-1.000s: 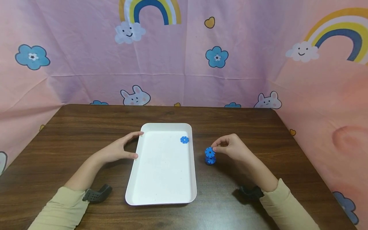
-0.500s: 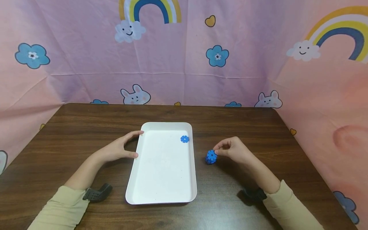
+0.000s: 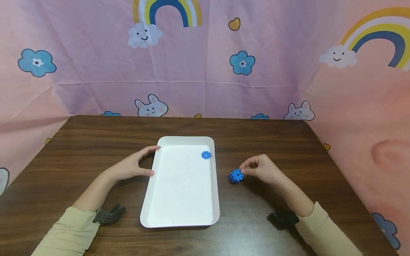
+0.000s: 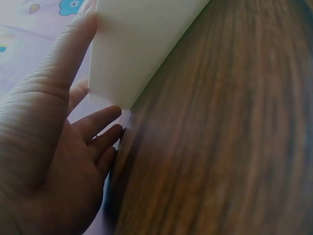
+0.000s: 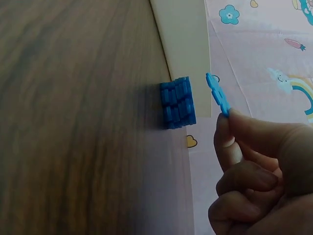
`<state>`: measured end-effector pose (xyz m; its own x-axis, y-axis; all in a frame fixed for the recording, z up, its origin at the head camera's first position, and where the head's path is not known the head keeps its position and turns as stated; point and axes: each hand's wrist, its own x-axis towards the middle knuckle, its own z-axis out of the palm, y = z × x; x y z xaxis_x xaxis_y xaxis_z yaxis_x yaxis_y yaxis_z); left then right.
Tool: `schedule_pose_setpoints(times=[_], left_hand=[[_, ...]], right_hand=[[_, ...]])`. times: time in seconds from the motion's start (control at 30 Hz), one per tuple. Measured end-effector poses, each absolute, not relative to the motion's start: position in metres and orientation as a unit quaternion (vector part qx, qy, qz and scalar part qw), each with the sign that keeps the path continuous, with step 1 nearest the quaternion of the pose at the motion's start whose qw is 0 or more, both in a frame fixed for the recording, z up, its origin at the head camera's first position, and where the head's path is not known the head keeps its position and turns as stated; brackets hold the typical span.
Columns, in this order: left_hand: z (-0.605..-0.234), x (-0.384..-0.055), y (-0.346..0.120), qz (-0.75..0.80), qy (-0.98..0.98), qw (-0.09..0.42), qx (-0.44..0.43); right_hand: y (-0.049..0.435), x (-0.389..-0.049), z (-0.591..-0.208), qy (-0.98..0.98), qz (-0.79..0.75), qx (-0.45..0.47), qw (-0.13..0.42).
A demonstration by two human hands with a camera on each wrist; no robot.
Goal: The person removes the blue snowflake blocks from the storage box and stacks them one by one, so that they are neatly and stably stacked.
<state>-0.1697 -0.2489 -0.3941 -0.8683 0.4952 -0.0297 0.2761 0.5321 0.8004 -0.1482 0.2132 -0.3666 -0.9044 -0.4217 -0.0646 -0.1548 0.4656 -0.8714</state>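
Observation:
My right hand [image 3: 261,168] pinches a blue notched disc [image 3: 237,174] between thumb and forefinger. In the right wrist view this disc [image 5: 218,94] is tilted and stands apart from a short stack of blue notched discs [image 5: 178,103] on the table. From the head view the held disc covers most of that stack [image 3: 232,178]. My left hand [image 3: 129,167] touches the left rim of a white tray [image 3: 179,185] with thumb and forefinger spread, its fingers [image 4: 100,122] not curled round it. One more blue disc [image 3: 206,155] lies flat in the tray's far right corner.
The tray and the stack rest on a dark brown wooden table [image 3: 105,142]. A pink patterned cloth [image 3: 192,64] hangs behind the table and along its sides. Black wrist devices [image 3: 109,215] are worn at both sleeves.
My right hand has lowered the disc and shifted slightly right and nearer, so it now overlaps the stack in the head view. The left hand and tray stay in place.

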Motion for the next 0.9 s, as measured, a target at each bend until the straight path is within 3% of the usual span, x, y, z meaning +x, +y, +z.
schedule_pose_setpoints(times=[0.9], left_hand=[[-0.395,-0.171,-0.248,0.428,0.867,0.123,0.225]], right_hand=[[0.213,-0.166,-0.371,0.832,-0.482,-0.219,0.166]])
